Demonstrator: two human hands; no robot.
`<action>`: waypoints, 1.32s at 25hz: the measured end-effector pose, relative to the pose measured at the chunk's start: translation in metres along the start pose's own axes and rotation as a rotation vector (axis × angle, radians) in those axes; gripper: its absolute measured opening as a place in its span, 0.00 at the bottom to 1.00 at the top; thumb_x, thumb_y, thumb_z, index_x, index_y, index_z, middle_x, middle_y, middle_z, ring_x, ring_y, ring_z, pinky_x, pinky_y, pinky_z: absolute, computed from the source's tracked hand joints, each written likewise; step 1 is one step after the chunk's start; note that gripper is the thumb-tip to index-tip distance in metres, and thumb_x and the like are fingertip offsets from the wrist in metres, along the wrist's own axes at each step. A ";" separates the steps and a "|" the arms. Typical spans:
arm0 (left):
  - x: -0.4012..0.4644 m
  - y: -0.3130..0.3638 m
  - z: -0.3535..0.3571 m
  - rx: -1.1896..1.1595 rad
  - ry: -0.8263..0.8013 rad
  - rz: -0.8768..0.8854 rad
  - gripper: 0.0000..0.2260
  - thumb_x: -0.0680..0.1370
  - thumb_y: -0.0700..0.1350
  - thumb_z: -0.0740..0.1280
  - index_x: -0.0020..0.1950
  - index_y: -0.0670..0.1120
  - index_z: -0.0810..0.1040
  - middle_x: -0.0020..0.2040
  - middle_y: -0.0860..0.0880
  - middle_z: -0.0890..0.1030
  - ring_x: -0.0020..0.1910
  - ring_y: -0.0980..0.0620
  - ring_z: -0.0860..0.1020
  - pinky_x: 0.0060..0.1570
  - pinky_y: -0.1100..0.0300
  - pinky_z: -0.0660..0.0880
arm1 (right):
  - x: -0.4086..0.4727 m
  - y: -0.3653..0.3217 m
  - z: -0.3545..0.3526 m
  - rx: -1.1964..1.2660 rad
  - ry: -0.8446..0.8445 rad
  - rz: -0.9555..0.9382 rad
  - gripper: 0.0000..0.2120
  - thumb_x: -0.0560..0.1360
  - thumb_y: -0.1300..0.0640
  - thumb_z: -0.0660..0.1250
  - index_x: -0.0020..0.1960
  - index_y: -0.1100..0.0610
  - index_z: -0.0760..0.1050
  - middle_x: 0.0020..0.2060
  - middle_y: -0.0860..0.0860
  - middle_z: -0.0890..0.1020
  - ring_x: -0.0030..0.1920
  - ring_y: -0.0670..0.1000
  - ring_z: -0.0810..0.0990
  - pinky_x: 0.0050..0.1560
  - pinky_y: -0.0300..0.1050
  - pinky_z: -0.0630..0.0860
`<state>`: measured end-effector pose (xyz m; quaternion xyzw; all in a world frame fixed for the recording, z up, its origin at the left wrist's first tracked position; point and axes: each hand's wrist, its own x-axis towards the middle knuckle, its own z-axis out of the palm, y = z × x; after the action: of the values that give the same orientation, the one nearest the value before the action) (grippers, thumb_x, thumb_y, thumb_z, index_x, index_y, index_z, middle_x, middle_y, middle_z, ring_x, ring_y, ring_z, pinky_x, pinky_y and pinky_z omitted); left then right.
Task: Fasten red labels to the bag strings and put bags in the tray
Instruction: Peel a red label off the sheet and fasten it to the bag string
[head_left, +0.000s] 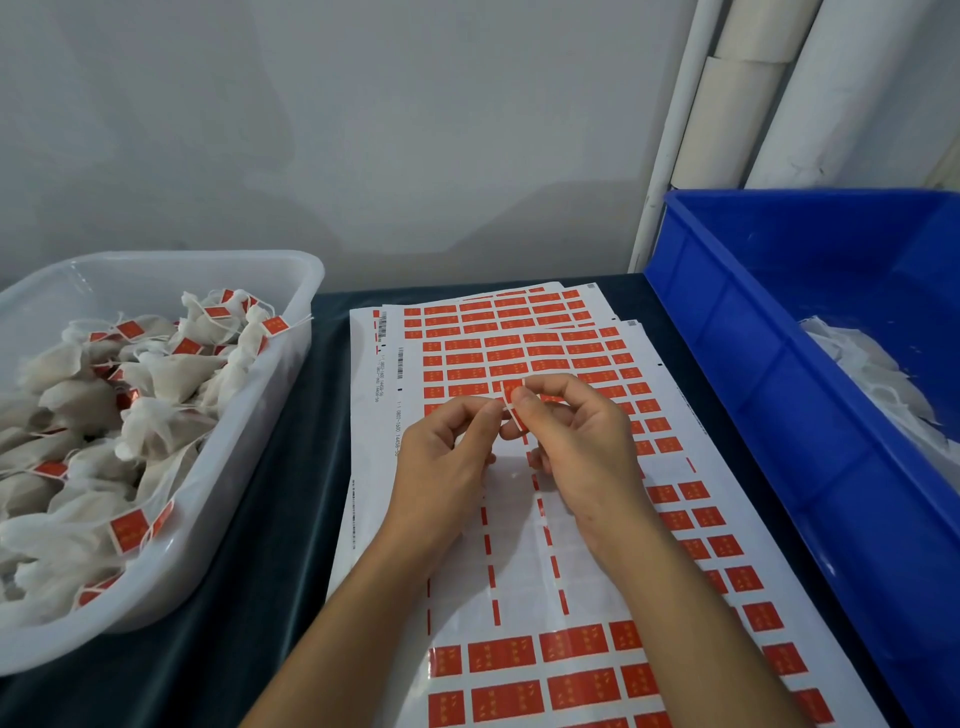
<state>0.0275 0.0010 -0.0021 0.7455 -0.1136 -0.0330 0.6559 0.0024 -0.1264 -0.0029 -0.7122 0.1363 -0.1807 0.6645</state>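
Note:
Both hands meet above the sheets of red labels (540, 358) in the middle of the table. My right hand (576, 441) pinches a red label (511, 397) between thumb and fingers. My left hand (441, 457) pinches something thin and white at the label's left edge; whether it is a bag string I cannot tell. No bag hangs from the hands. A clear plastic tray (291, 291) at the left holds several white bags (156, 374) with red labels on their strings. A blue bin (727, 332) at the right holds unlabelled white bags (878, 379).
Several label sheets overlap on the dark table cloth (291, 467); the near sheet has a bare patch where labels are gone. White pipes (727, 104) stand against the grey wall behind the blue bin.

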 end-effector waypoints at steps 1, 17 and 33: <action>0.000 0.000 0.000 0.000 -0.001 0.002 0.11 0.84 0.53 0.65 0.47 0.62 0.84 0.46 0.59 0.86 0.46 0.60 0.82 0.50 0.61 0.78 | 0.000 0.000 0.000 -0.002 0.001 -0.002 0.04 0.78 0.46 0.72 0.52 0.42 0.80 0.40 0.37 0.86 0.44 0.38 0.85 0.40 0.38 0.78; -0.001 0.003 -0.002 -0.014 -0.008 0.018 0.10 0.83 0.53 0.67 0.46 0.58 0.85 0.45 0.59 0.86 0.45 0.61 0.82 0.46 0.64 0.76 | -0.004 0.000 -0.001 -0.063 -0.004 -0.144 0.06 0.79 0.48 0.72 0.55 0.45 0.80 0.41 0.39 0.86 0.43 0.41 0.86 0.40 0.28 0.79; 0.001 -0.001 -0.001 -0.138 0.051 -0.098 0.08 0.82 0.53 0.69 0.45 0.56 0.85 0.46 0.54 0.86 0.40 0.55 0.80 0.46 0.61 0.78 | 0.003 -0.004 -0.006 0.176 -0.022 0.013 0.05 0.82 0.48 0.67 0.57 0.44 0.80 0.46 0.39 0.86 0.46 0.43 0.86 0.39 0.36 0.82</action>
<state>0.0284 0.0021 -0.0031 0.7038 -0.0579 -0.0538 0.7060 0.0021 -0.1331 0.0014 -0.6521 0.1173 -0.1799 0.7271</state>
